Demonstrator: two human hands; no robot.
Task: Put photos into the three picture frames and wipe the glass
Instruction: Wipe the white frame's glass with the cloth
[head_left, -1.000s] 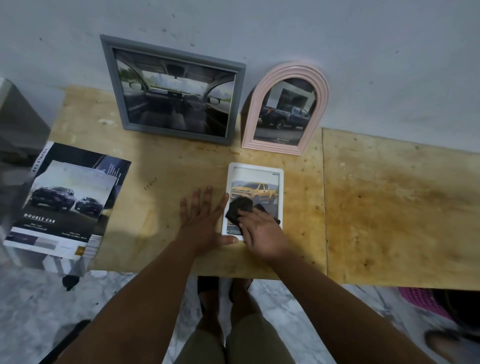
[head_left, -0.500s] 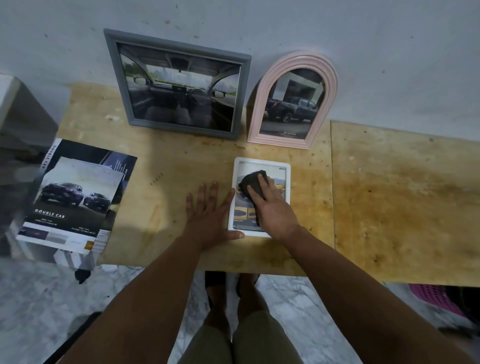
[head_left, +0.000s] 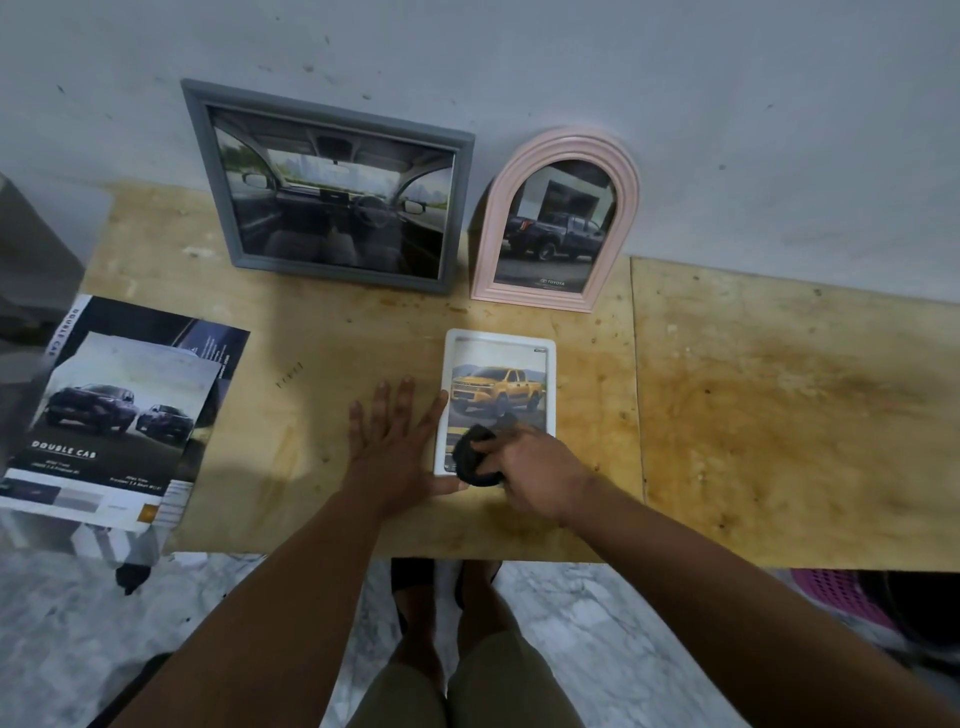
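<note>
"DOUBLE CAB" is printed in white capitals on the car brochure, which lies on the bench well to the left of the left hand's fingers. The same words run sideways along the dark sheet's left edge. Smaller lines beneath are too fine to read. "TOYOTA" stands at the foot of the photo in the pink arched frame, beyond the right hand's fingers, against the wall.

bare forearms, no sleeves — olive-khaki shorts, dark sandals on both feet.
</note>
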